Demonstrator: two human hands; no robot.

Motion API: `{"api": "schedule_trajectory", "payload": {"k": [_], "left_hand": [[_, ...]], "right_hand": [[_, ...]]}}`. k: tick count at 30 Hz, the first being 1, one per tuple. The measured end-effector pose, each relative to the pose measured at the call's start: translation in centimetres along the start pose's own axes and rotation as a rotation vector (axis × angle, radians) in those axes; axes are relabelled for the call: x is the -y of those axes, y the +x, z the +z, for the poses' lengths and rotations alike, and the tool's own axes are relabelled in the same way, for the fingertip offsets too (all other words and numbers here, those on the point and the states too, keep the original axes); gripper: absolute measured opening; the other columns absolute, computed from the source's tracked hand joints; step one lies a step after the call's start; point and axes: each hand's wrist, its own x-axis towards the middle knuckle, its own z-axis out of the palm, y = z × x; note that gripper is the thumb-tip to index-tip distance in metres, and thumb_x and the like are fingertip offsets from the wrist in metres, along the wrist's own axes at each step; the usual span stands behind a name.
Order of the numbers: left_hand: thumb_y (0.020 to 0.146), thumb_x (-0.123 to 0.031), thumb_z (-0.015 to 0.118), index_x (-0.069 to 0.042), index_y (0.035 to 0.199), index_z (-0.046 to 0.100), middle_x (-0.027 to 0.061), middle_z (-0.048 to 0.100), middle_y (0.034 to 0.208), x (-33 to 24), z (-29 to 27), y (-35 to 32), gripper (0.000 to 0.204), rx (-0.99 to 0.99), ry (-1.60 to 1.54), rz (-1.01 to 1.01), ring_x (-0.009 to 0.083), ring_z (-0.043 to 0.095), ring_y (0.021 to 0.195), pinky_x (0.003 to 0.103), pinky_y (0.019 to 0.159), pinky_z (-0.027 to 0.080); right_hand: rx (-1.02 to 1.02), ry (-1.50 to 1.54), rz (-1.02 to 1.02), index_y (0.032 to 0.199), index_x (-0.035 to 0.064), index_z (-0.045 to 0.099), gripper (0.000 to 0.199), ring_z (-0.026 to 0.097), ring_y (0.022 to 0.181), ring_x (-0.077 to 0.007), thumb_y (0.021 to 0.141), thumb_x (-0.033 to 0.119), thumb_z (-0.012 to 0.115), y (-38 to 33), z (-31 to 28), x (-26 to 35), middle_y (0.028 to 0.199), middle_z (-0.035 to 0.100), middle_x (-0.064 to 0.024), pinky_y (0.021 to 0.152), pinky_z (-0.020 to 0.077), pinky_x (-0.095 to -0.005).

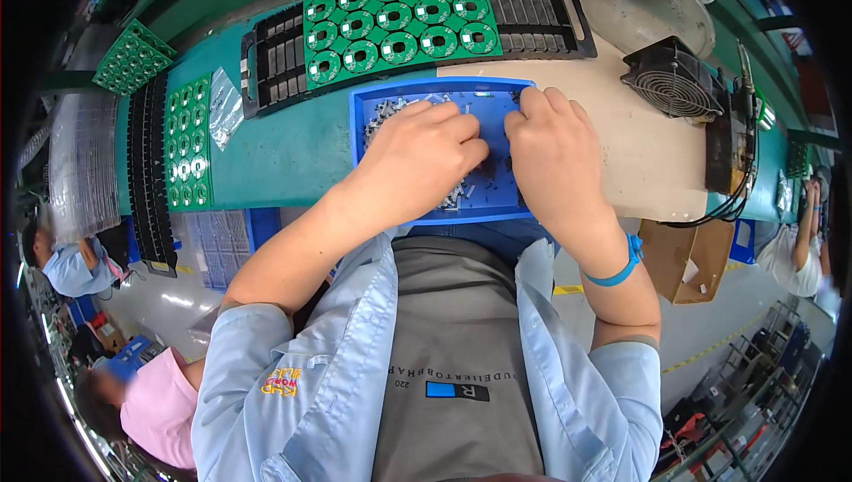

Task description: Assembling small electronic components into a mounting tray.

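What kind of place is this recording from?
Likely an electronics assembly line: green circuit-board panels on black racks, a blue tray of small parts under both hands, other workers at nearby benches.

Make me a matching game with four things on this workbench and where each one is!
Things:
1. blue tray
2. green circuit board panel
3. black fan
4. blue wristband

Places:
A. on the right wrist
B. lying across a black rack at the back of the bench
C. under both hands, holding small parts
D. at the right end of the bench, with cables beside it

Pairs: 1-C, 2-B, 3-D, 4-A
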Motion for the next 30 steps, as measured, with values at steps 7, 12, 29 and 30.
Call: {"api": "schedule_trajectory", "payload": {"k": [7, 12, 29, 30], "left_hand": [[0.087, -0.015, 0.073, -0.010, 0.085, 0.064, 0.0032, 0.063, 0.095, 0.0, 0.0, 0.4, 0.010, -0.049, 0.041, 0.018, 0.0225, 0.060, 0.086, 0.034, 0.079, 0.051], [0.087, -0.013, 0.072, -0.009, 0.089, 0.066, 0.0042, 0.064, 0.095, 0.8, -0.6, -0.4, 0.008, -0.059, -0.184, -0.058, 0.0231, 0.060, 0.086, 0.034, 0.080, 0.052], [0.087, -0.016, 0.072, -0.011, 0.097, 0.070, 0.0051, 0.061, 0.099, 2.7, -2.1, 0.1, 0.012, 0.140, -0.199, 0.014, 0.0239, 0.060, 0.087, 0.036, 0.079, 0.051], [0.087, -0.016, 0.072, -0.011, 0.097, 0.070, 0.0051, 0.061, 0.099, 2.6, -2.4, 0.0, 0.012, 0.122, -0.206, 0.040, 0.0239, 0.060, 0.087, 0.036, 0.079, 0.051]], "right_hand": [[-0.066, 0.046, -0.049, 0.076, 0.0073, 0.064, 0.004, 0.056, 0.078, -0.0254, 0.079, 0.008, 0.068, 0.1, 0.9, -0.2, 0.084, 0.058, -0.0096, 0.074, 0.0486, -0.0362], [-0.050, 0.190, 0.012, 0.082, 0.0071, 0.063, 0.007, 0.059, 0.078, -0.0269, 0.079, 0.008, 0.069, 0.4, 0.8, -0.1, 0.085, 0.060, -0.0099, 0.076, 0.0492, -0.0363], [0.024, 0.433, -0.001, 0.095, 0.0069, 0.062, 0.011, 0.059, 0.082, -0.0286, 0.087, 0.003, 0.068, 1.6, -0.3, -1.5, 0.089, 0.062, -0.0076, 0.082, 0.0480, -0.0376], [-0.006, 0.462, -0.055, 0.098, 0.0070, 0.063, 0.009, 0.059, 0.079, -0.0297, 0.089, 0.006, 0.066, 1.3, -0.4, -1.6, 0.088, 0.062, -0.0088, 0.077, 0.0476, -0.0403]]}}
